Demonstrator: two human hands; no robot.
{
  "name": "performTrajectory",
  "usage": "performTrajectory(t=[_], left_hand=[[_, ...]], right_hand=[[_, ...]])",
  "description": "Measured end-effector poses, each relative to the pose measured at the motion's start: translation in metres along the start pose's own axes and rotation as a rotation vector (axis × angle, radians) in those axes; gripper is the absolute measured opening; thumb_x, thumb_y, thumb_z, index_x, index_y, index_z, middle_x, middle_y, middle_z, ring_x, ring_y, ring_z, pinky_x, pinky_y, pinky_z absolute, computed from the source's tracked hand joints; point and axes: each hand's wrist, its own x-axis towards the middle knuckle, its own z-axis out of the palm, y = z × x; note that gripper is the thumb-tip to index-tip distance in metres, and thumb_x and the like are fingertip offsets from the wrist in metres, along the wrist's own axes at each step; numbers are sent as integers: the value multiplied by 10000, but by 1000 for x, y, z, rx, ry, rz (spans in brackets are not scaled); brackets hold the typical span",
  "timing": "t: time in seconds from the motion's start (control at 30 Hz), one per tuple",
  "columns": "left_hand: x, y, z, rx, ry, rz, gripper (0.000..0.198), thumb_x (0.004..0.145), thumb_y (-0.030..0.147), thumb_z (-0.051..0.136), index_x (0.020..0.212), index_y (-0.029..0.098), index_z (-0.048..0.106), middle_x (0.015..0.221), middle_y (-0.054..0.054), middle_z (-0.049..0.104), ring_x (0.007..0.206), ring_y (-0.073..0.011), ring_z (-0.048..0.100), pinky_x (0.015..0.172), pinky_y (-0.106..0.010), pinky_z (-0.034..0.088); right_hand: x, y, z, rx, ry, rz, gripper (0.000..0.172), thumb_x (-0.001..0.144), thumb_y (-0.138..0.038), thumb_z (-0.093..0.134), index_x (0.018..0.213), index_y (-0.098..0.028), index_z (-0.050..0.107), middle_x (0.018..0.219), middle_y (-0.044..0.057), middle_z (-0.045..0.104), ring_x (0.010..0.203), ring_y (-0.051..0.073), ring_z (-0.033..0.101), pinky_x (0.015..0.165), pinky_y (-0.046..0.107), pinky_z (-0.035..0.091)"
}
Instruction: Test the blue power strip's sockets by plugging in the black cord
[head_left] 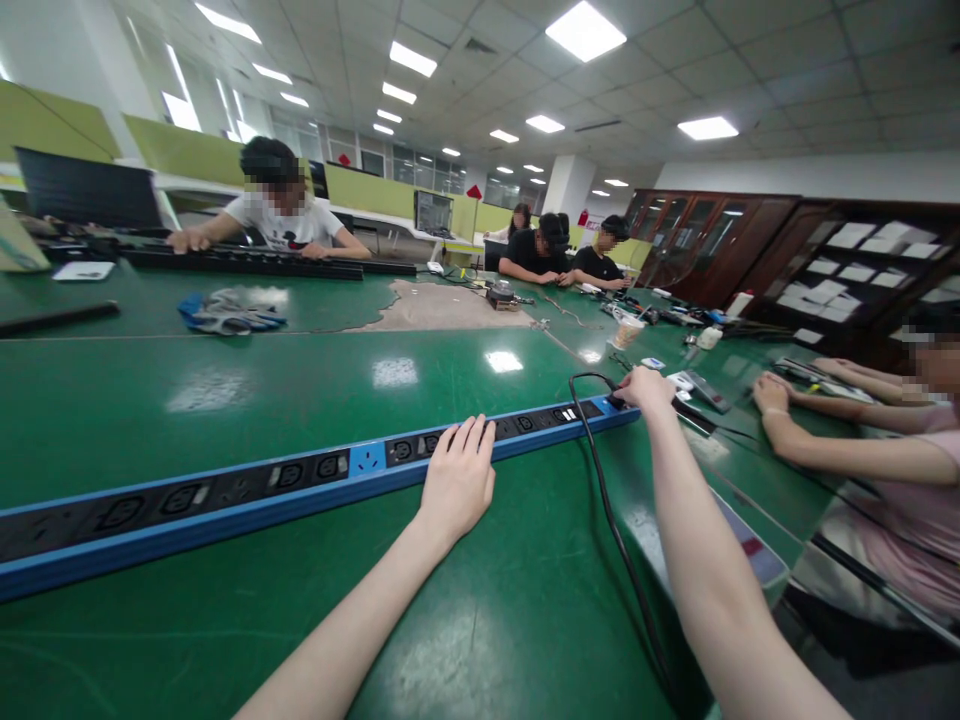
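A long blue power strip (367,460) with black and blue sockets lies across the green table. My left hand (459,480) rests flat on its middle, fingers stretched out over the sockets. At the strip's right end, my right hand (646,386) is closed on a black power plug (616,400), which sits at the end socket. How deep the plug goes in cannot be made out. From it a black cable (600,480) loops up and over the strip, then runs down toward the table's front edge.
Blue and white gloves (231,312) lie at the back left of the green table (315,370). A plastic cup (628,328), a white bottle (709,338) and loose parts stand at the back right. A person's arms (817,430) rest at the right; other people sit across the table.
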Motion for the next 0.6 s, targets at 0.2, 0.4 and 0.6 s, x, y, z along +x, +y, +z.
performTrajectory(t=[0.2,0.4,0.6], left_hand=[[1,-1,0,-5,7,-3,610,968,237,540,1571,147,539,1618,-155,540,1494,-309,497,1265,-498,356],[2,0,0,-1,-17,-12,607,978,242,529,1576,135,531,1625,-154,531,1499,-305,490,1274,-487,348],[2,0,-1,10,-25,-3,598,983,226,522,1572,124,532,1629,-161,524,1503,-309,485,1272,-492,354]], right_hand=[[-1,3,5,15,-44,50,336,831,-430,814,1115,-253,843,1180,183,758,1142,361,726,953,478,580],[12,7,6,25,-80,4,381,763,-469,859,1092,-277,855,1131,149,776,1113,358,730,954,465,572],[8,5,12,24,-64,-43,333,913,-475,708,1134,-266,843,1169,150,778,1097,326,733,931,431,574]])
